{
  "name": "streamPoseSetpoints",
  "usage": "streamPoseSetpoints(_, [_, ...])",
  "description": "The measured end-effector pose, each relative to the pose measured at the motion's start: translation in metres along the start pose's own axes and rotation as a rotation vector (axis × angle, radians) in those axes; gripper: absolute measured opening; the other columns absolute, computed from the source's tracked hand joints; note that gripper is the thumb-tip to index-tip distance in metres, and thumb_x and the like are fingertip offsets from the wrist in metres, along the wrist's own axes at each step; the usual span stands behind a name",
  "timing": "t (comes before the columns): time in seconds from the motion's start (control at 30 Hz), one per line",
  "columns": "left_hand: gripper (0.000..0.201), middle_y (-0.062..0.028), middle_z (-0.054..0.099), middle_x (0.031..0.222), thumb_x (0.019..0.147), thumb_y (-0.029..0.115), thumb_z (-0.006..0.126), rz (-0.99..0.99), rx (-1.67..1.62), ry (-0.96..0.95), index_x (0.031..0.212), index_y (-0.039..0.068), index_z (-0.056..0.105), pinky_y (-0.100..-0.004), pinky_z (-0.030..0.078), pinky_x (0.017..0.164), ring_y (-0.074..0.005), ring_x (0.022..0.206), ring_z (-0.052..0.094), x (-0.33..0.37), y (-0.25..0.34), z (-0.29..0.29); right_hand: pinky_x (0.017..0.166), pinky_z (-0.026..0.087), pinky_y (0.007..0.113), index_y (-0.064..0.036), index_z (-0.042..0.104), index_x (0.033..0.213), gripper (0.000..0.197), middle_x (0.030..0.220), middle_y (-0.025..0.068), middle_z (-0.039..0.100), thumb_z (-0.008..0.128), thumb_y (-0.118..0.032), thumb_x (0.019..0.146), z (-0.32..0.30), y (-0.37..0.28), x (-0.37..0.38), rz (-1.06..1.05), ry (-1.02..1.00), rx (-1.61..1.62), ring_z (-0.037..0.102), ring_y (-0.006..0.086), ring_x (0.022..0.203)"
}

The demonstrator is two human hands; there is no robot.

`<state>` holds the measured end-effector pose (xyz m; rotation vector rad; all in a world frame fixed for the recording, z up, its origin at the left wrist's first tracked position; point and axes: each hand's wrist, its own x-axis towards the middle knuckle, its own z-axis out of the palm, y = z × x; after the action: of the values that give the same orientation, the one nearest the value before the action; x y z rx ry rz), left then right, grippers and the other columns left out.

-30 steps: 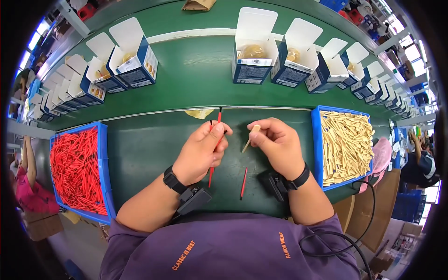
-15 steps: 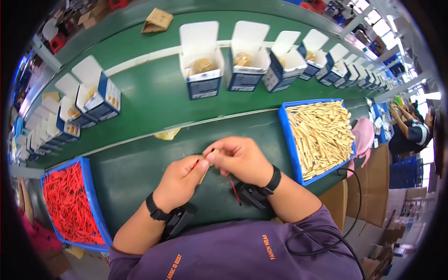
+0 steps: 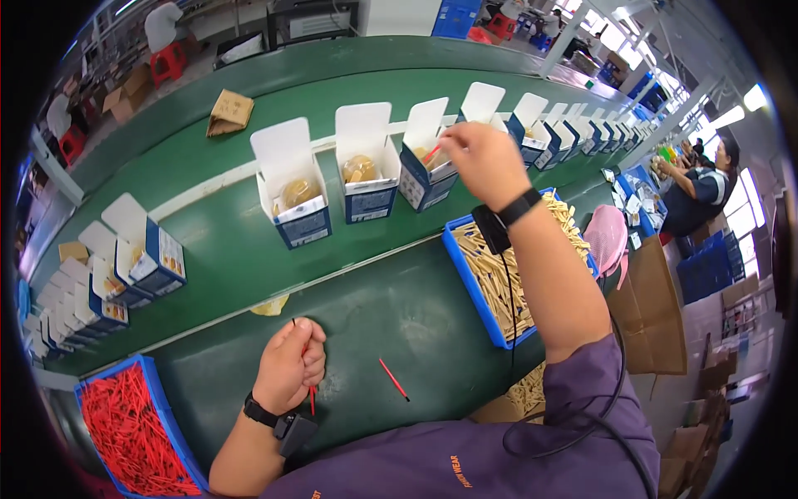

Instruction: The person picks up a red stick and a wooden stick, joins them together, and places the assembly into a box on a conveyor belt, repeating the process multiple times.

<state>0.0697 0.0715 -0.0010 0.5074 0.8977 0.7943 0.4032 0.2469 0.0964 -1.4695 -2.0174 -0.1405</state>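
My right hand (image 3: pixel 485 164) reaches over the conveyor, with finger and thumb pinched on a slim red stick (image 3: pixel 431 155). The stick dips into an open white-and-blue carton (image 3: pixel 426 188), third in the near row; any other thing in that pinch is hidden. My left hand (image 3: pixel 288 366) is a fist above the dark green worktop, closed round slim red sticks (image 3: pixel 312 402); one black tip pokes out above the fingers and a red end hangs below. I cannot tell how many it holds. Another red stick (image 3: pixel 393 379) with a black tip lies on the worktop between my arms.
A blue tray (image 3: pixel 163 414) of red sticks stands at left. Another blue tray (image 3: pixel 475 293) of pale wooden sticks sits under my right forearm. Open cartons (image 3: pixel 291 212) holding round tan things line the green belt (image 3: pixel 224 241). A yellow scrap (image 3: pixel 270 306) lies nearby. A person (image 3: pixel 702 187) works far right.
My hands, together over the worktop before, are now apart. The right has moved up and forward to a carton with a red stick. The left has drawn back, closed. The view has shifted.
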Motion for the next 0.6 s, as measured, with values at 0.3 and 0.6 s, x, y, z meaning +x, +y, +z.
streamPoseSetpoints(0.3, [0.025, 0.0013, 0.036, 0.062, 0.107, 0.028, 0.041, 0.032, -0.001, 0.012, 0.094, 0.009, 0.050, -0.0249, 0.026, 0.042, -0.0085, 0.046, 0.030, 0.014, 0.000, 0.028, 0.071, 0.055, 0.042, -0.0052, 0.073, 0.092, 0.019, 0.082, 0.0185, 0.069, 0.066, -0.021, 0.085, 0.016, 0.040, -0.012, 0.067, -0.233, 0.037, 0.067, 0.0371, 0.078])
streamPoseSetpoints(0.6, [0.015, -0.0001, 0.043, 0.070, 0.105, 0.023, 0.044, 0.039, -0.121, 0.035, 0.104, 0.010, 0.052, -0.0245, 0.031, 0.046, -0.0099, 0.051, 0.036, 0.022, -0.010, 0.039, 0.075, 0.054, 0.043, -0.0062, 0.073, 0.094, 0.021, 0.086, 0.0172, 0.071, 0.062, -0.023, 0.091, -0.001, 0.052, -0.003, -0.044, -0.230, 0.123, 0.068, 0.0356, 0.083])
